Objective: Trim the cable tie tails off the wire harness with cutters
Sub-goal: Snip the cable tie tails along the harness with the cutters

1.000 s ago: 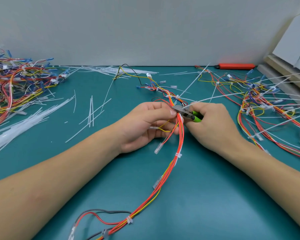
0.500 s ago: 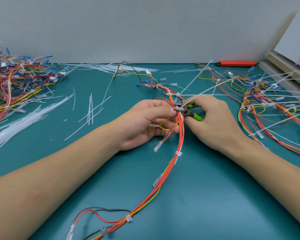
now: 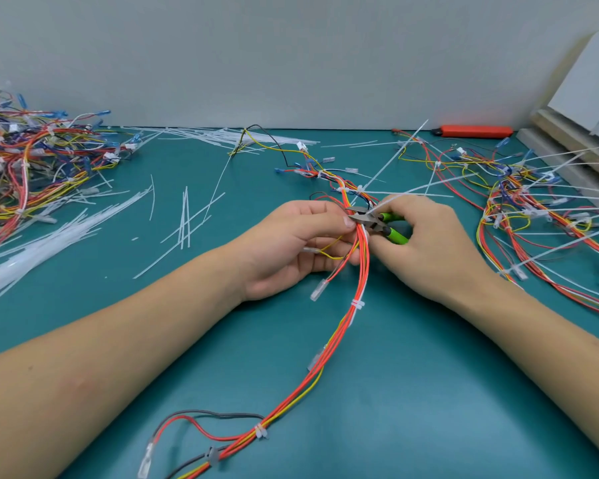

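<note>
Bench [image 3: 412, 392]: bare teal area near edge, wire piles L & R. Wire harness [image 3: 355, 307] runs near-left to far-centre. Left hand [image 3: 291, 247] fingers curled round the harness. Right hand [image 3: 433, 250] grips cutters [image 3: 377, 223], nose pointing left at bundle, jaws slightly apart round the tie tail [image 3: 391, 202].

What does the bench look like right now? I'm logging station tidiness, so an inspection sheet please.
Surface: teal mat, strewn.
Job's things: wire harness across centre; green-handled cutters at an untrimmed tail.
Clutter: cut tie tails; bundled ties; red tool at back.
Grippers: left hand holds harness; right hand grips cutters.
Cables: harness piles left and right.
Surroundings: plain wall; boards right.
</note>
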The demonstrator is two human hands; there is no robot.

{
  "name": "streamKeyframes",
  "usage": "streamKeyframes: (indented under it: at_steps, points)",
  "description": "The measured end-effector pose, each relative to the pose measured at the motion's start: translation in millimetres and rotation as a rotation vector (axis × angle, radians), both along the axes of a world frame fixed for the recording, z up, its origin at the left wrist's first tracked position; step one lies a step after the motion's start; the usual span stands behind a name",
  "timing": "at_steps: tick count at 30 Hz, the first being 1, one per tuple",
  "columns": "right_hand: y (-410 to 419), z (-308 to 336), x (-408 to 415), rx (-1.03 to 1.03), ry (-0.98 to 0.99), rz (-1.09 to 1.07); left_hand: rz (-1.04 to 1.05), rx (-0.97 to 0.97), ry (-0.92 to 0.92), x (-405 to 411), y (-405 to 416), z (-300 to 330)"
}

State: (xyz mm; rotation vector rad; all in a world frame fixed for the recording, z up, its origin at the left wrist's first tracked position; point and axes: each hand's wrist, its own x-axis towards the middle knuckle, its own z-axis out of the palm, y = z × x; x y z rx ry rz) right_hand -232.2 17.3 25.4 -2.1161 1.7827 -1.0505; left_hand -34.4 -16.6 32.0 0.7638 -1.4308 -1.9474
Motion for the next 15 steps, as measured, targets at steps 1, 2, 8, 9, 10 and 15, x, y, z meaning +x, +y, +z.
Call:
streamKeyframes:
  at_steps: [1,2,8,9,10,15]
  points:
    - [-0.1,0.3,-0.3,-0.003,0.021,0.011,0.005,0.003,0.0,-0.2,-0.2,-0.2]
    - [-0.3,0.3,-0.9,-0.012,0.026,0.021,0.007,0.003,-0.001,-0.3,-0.3,-0.2]
    - [-1.6,0.3,-4.5,0.052,0.045,-0.013,0.011,0.002,-0.002,-0.8,-0.6,-0.4]
    - [-1.7,0.0,-4.6,0.076,0.095,-0.013,0.012,0.003,-0.003,-1.0,-0.7,-0.6]
    - [-1.8,0.1,-4.6,0.093,0.139,-0.02,0.014,0.004,-0.003,-1.0,-0.7,-0.9]
    - [0.5,2.5,-7.0,0.082,0.242,-0.049,0.013,0.004,0.0,-0.6,-0.6,-1.3]
